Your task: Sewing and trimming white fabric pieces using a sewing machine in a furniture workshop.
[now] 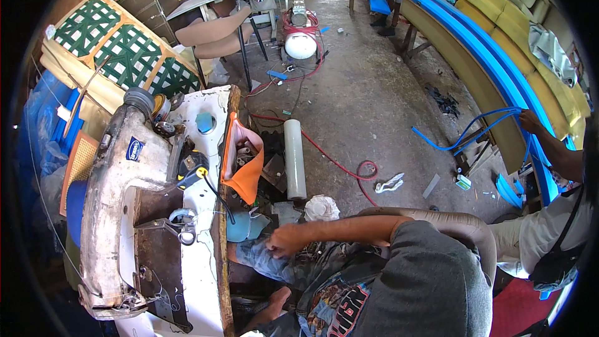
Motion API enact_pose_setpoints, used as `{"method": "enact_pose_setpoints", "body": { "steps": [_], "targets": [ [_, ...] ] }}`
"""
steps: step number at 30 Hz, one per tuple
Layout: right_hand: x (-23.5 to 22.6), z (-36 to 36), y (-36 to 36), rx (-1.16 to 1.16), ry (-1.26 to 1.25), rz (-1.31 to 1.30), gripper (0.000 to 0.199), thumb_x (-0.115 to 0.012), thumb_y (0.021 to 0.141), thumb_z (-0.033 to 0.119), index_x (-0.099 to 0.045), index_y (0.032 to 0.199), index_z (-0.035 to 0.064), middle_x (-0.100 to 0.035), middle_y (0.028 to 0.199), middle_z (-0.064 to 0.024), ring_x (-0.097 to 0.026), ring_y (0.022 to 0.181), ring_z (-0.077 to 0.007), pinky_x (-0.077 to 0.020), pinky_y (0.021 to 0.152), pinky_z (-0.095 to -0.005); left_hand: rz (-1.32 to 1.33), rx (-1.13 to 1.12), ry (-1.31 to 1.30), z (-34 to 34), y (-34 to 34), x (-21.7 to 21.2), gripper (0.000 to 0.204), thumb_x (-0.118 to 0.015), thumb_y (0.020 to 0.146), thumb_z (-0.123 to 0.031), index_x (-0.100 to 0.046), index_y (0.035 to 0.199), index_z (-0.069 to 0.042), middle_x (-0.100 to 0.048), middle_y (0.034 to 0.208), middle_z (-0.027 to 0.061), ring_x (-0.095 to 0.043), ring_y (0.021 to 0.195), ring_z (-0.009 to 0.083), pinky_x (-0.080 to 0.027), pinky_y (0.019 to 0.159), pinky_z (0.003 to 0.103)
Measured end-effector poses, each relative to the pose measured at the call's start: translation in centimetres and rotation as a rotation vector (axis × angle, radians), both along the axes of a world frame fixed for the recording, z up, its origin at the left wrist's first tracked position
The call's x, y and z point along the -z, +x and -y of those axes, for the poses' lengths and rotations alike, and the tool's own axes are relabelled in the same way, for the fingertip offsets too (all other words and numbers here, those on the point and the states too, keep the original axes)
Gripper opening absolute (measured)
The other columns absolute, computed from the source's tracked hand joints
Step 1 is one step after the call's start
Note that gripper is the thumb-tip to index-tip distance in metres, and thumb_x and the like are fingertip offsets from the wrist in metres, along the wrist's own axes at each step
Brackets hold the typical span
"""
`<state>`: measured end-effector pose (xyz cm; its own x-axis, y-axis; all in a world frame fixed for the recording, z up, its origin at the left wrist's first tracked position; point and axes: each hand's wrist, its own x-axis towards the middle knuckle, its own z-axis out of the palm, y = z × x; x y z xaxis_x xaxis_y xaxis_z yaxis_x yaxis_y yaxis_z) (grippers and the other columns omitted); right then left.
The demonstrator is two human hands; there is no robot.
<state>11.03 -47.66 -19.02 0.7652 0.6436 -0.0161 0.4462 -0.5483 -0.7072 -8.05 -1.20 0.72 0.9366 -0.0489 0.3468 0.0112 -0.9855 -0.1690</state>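
Note:
My right hand (286, 241) hangs over the camouflage shorts on my thigh, its fingers curled closed. Whatever they may hold is hidden. My left hand does not show. To the left stands a worn, pale sewing machine (107, 206) on a white table (203, 262) with a chipped edge. Scissors (185, 231) lie by its arm, near a black and yellow tool (192, 171) that I cannot name. An orange pouch (248, 178) with small parts hangs from the table edge. A crumpled white bundle (321, 208) is beyond my forearm.
A clear plastic roll (294, 159) stands beside the table. A red hose (324, 155) crosses the floor to a white compressor (301, 43). At right, another person's hand (530, 122) holds blue strips (462, 137) beside long blue-topped padding (499, 68). Another person works at the back.

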Motion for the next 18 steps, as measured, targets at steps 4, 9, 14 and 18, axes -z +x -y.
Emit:
{"method": "enact_pose_setpoints", "body": {
  "steps": [4, 9, 14, 18],
  "targets": [
    [2.8, -1.4, -0.8, 0.132, -0.018, 0.043, 0.05, -0.08, 0.087, 0.037, -0.051, 0.111, 0.0046, -0.07, 0.095, -0.0211, -0.069, 0.093, -0.0446, -0.0536, 0.076, -0.0528, -0.019, -0.055, 0.07, 0.1, -0.1, 0.1, 0.041, -0.061, 0.105, -0.017, -0.058, 0.142, 0.001, -0.067, 0.135, 0.023, -0.068, 0.115, 0.0399, -0.054, 0.101, 0.046],
    [2.3, -1.1, -0.5, 0.117, -0.018, -0.051, 0.052, -0.082, 0.084, 0.039, -0.053, 0.111, 0.0036, -0.07, 0.093, -0.0223, -0.07, 0.093, -0.0448, -0.054, 0.076, -0.0541, 0.02, -0.094, -0.146, 0.3, -0.1, 0.9, 0.039, -0.059, 0.105, -0.012, -0.06, 0.142, 0.001, -0.065, 0.138, 0.0237, -0.064, 0.123, 0.0395, -0.049, 0.108, 0.045],
    [2.5, -1.2, -0.5, 0.139, 0.032, -0.038, 0.05, -0.081, 0.086, 0.037, -0.052, 0.11, 0.0051, -0.069, 0.091, -0.0215, -0.069, 0.092, -0.0447, -0.0518, 0.075, -0.055, 0.008, -0.176, -0.182, 0.7, 0.0, 0.8, 0.04, -0.059, 0.105, -0.013, -0.06, 0.143, 0.0, -0.064, 0.139, 0.0234, -0.063, 0.125, 0.0384, -0.049, 0.108, 0.044],
    [2.0, -1.1, -0.5, 0.137, 0.043, -0.03, 0.049, -0.081, 0.086, 0.038, -0.052, 0.11, 0.0054, -0.069, 0.088, -0.0206, -0.069, 0.09, -0.0447, -0.0518, 0.074, -0.0552, -0.007, -0.125, -0.016, -0.5, -0.5, 1.0, 0.043, -0.062, 0.105, -0.016, -0.057, 0.145, -0.002, -0.066, 0.136, 0.0216, -0.067, 0.119, 0.0358, -0.053, 0.102, 0.042]
  ]
}}
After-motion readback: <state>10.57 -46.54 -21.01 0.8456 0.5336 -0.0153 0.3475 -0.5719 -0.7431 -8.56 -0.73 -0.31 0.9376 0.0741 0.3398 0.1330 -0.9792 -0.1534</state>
